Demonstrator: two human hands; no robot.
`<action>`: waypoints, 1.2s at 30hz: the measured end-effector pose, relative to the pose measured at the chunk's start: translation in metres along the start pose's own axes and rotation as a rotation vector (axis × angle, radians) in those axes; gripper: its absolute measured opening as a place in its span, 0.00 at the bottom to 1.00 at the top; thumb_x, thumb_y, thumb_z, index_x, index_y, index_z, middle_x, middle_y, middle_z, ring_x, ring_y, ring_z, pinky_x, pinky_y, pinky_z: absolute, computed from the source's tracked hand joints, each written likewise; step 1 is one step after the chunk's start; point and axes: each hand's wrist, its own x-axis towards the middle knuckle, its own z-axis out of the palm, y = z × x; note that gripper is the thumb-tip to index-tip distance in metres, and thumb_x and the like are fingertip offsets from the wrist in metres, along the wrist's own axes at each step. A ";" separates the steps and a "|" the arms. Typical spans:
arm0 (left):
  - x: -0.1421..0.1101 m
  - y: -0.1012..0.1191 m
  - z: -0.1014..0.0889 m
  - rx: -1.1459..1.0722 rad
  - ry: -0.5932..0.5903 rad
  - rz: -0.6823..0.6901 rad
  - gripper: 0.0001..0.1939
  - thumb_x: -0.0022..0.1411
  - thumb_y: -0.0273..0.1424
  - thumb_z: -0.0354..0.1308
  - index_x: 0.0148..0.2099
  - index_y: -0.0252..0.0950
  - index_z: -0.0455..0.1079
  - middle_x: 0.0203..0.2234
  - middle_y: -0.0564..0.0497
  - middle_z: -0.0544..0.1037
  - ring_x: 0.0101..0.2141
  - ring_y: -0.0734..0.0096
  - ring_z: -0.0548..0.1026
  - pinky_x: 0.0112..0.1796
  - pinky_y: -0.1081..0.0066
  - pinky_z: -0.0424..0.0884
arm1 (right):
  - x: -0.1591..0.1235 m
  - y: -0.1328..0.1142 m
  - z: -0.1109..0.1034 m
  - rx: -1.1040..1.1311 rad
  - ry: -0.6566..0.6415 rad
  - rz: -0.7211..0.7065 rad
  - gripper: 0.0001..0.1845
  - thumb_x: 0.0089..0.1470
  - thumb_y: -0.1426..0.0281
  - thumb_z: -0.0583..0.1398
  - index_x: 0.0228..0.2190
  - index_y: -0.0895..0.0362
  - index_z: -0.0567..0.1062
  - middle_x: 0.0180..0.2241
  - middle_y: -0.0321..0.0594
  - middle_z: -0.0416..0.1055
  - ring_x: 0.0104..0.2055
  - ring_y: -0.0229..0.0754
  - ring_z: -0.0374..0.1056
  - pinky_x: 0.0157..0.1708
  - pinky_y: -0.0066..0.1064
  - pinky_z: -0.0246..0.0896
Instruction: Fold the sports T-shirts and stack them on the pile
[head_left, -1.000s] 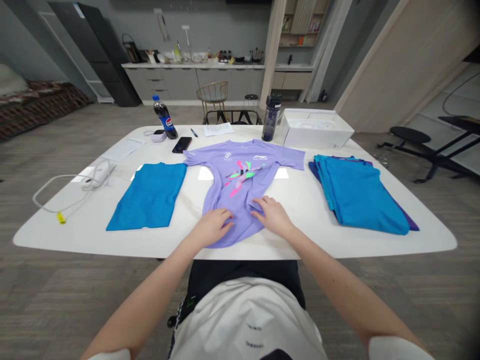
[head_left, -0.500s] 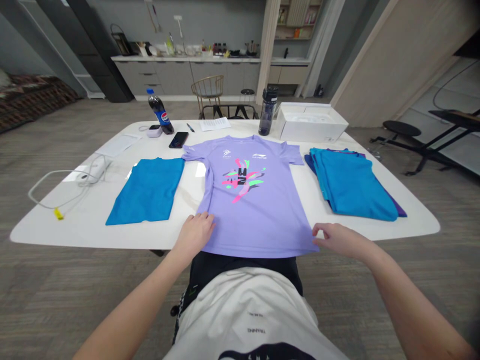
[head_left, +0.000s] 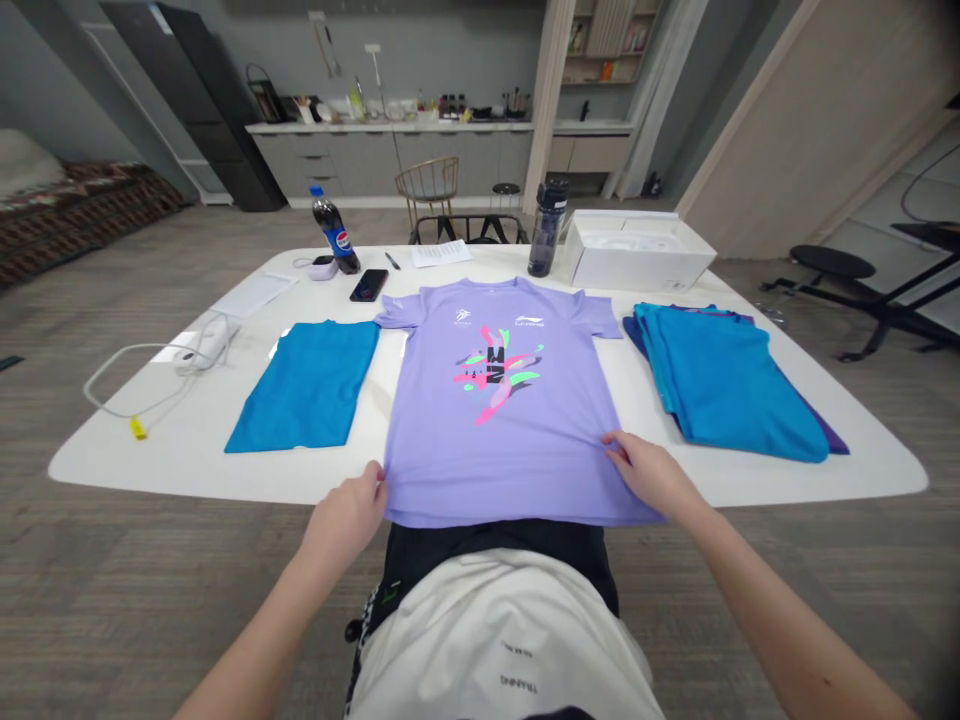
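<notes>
A lavender T-shirt (head_left: 495, 450) lies face up and spread out, its collar toward the far side and its hem at the table's near edge. My left hand (head_left: 351, 515) pinches the shirt's left side edge just above the hem. On the opposite side, my right hand (head_left: 651, 468) has its thumb and fingers closed on the right side edge, a little higher up. A folded blue garment (head_left: 307, 388) rests to the left of the shirt. To the right is a stack of folded blue and purple garments (head_left: 739, 380).
Along the back of the white table (head_left: 187, 470) stand a cola bottle (head_left: 335, 232), a dark water bottle (head_left: 547, 230) and a white box (head_left: 637, 252). A phone (head_left: 369, 285) and a sheet of paper (head_left: 441, 254) lie nearby. A white power strip (head_left: 206, 345) with its cable is at left.
My left hand has moved left and slightly down with the shirt's left edge, which is now straighter. My right hand has shifted up and inward onto the right edge. The view has shifted slightly.
</notes>
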 end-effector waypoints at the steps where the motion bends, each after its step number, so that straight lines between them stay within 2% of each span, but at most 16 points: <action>1: -0.001 -0.001 -0.004 0.000 0.022 -0.002 0.15 0.74 0.38 0.43 0.50 0.39 0.68 0.32 0.44 0.79 0.35 0.52 0.81 0.35 0.61 0.72 | 0.003 0.003 -0.004 0.036 -0.031 0.005 0.15 0.66 0.63 0.54 0.47 0.54 0.76 0.36 0.42 0.78 0.37 0.48 0.75 0.38 0.35 0.65; 3: 0.010 0.004 -0.012 -0.052 0.148 0.081 0.16 0.74 0.40 0.43 0.50 0.40 0.69 0.38 0.43 0.80 0.39 0.53 0.80 0.39 0.60 0.74 | 0.017 0.003 -0.011 0.067 -0.020 0.009 0.17 0.65 0.58 0.55 0.46 0.54 0.76 0.34 0.42 0.77 0.37 0.49 0.74 0.39 0.36 0.66; 6: 0.054 0.027 -0.019 -0.190 0.322 0.407 0.18 0.74 0.36 0.44 0.58 0.39 0.69 0.54 0.40 0.76 0.53 0.59 0.75 0.53 0.60 0.71 | 0.052 -0.011 -0.011 0.050 0.133 -0.054 0.22 0.65 0.55 0.54 0.50 0.56 0.76 0.48 0.50 0.75 0.52 0.53 0.72 0.53 0.42 0.65; 8: 0.089 0.047 -0.016 -0.199 0.347 0.563 0.21 0.74 0.39 0.47 0.64 0.39 0.66 0.63 0.40 0.69 0.62 0.57 0.68 0.62 0.56 0.63 | 0.077 -0.022 -0.004 0.020 0.173 -0.110 0.25 0.67 0.55 0.53 0.57 0.55 0.72 0.60 0.52 0.68 0.63 0.54 0.64 0.61 0.46 0.59; 10: 0.112 0.064 -0.007 -0.151 0.328 0.589 0.27 0.73 0.43 0.48 0.69 0.40 0.61 0.69 0.40 0.61 0.68 0.53 0.58 0.66 0.48 0.55 | 0.094 -0.029 0.006 -0.043 0.134 -0.131 0.29 0.68 0.55 0.50 0.64 0.53 0.66 0.69 0.49 0.57 0.70 0.56 0.54 0.66 0.52 0.52; 12: 0.116 0.076 0.005 -0.105 0.298 0.556 0.31 0.73 0.47 0.46 0.73 0.41 0.56 0.71 0.41 0.56 0.71 0.50 0.53 0.67 0.42 0.49 | 0.097 -0.030 0.017 -0.114 0.075 -0.123 0.31 0.69 0.53 0.48 0.68 0.49 0.61 0.72 0.44 0.51 0.73 0.58 0.46 0.68 0.57 0.45; 15: 0.099 0.083 0.017 -0.094 0.275 0.533 0.34 0.73 0.50 0.45 0.75 0.45 0.51 0.72 0.43 0.54 0.71 0.48 0.51 0.67 0.39 0.45 | 0.088 -0.024 0.025 -0.162 0.044 -0.113 0.33 0.68 0.50 0.48 0.70 0.43 0.58 0.72 0.39 0.50 0.74 0.60 0.41 0.69 0.60 0.40; 17: 0.094 0.085 0.015 -0.116 0.265 0.541 0.33 0.73 0.49 0.45 0.75 0.47 0.50 0.73 0.44 0.53 0.71 0.49 0.51 0.67 0.39 0.46 | 0.088 -0.019 0.023 -0.149 0.039 -0.115 0.32 0.68 0.49 0.48 0.69 0.40 0.58 0.72 0.37 0.51 0.74 0.61 0.41 0.68 0.62 0.41; 19: 0.107 0.084 0.004 -0.148 0.283 0.522 0.32 0.74 0.48 0.43 0.75 0.46 0.49 0.73 0.44 0.52 0.71 0.51 0.51 0.67 0.42 0.48 | 0.102 -0.015 0.016 -0.109 0.057 -0.106 0.31 0.69 0.49 0.47 0.69 0.41 0.59 0.72 0.37 0.52 0.74 0.60 0.41 0.68 0.61 0.44; 21: 0.140 0.083 -0.013 -0.175 0.332 0.458 0.32 0.75 0.46 0.42 0.75 0.41 0.49 0.73 0.41 0.52 0.71 0.52 0.51 0.68 0.45 0.50 | 0.130 -0.012 0.008 -0.063 0.111 -0.088 0.32 0.70 0.51 0.45 0.68 0.49 0.62 0.71 0.43 0.53 0.74 0.57 0.44 0.68 0.57 0.46; 24: 0.210 0.081 -0.039 -0.186 0.400 0.354 0.33 0.75 0.44 0.43 0.73 0.30 0.53 0.71 0.33 0.53 0.70 0.48 0.53 0.67 0.49 0.53 | 0.185 -0.006 -0.002 -0.005 0.202 -0.057 0.33 0.70 0.53 0.45 0.65 0.58 0.66 0.69 0.52 0.56 0.72 0.53 0.49 0.69 0.50 0.47; 27: 0.277 0.083 -0.056 -0.168 0.412 0.308 0.32 0.74 0.42 0.44 0.72 0.29 0.54 0.71 0.32 0.54 0.70 0.47 0.53 0.66 0.49 0.54 | 0.238 -0.006 -0.008 0.015 0.223 -0.010 0.33 0.69 0.53 0.45 0.64 0.61 0.67 0.69 0.53 0.57 0.72 0.53 0.50 0.69 0.49 0.46; 32: 0.356 0.080 -0.065 -0.175 0.379 0.160 0.31 0.75 0.42 0.40 0.73 0.31 0.53 0.71 0.34 0.54 0.70 0.46 0.53 0.65 0.46 0.53 | 0.308 0.000 -0.015 -0.026 0.249 0.135 0.34 0.69 0.51 0.41 0.64 0.54 0.66 0.71 0.46 0.53 0.73 0.58 0.44 0.69 0.64 0.34; 36: 0.399 0.055 -0.061 -0.217 0.366 -0.014 0.34 0.75 0.44 0.36 0.74 0.30 0.52 0.71 0.33 0.55 0.70 0.47 0.54 0.65 0.48 0.54 | 0.353 0.029 -0.017 0.063 0.209 0.313 0.39 0.69 0.49 0.36 0.67 0.57 0.62 0.72 0.50 0.49 0.73 0.59 0.45 0.67 0.62 0.41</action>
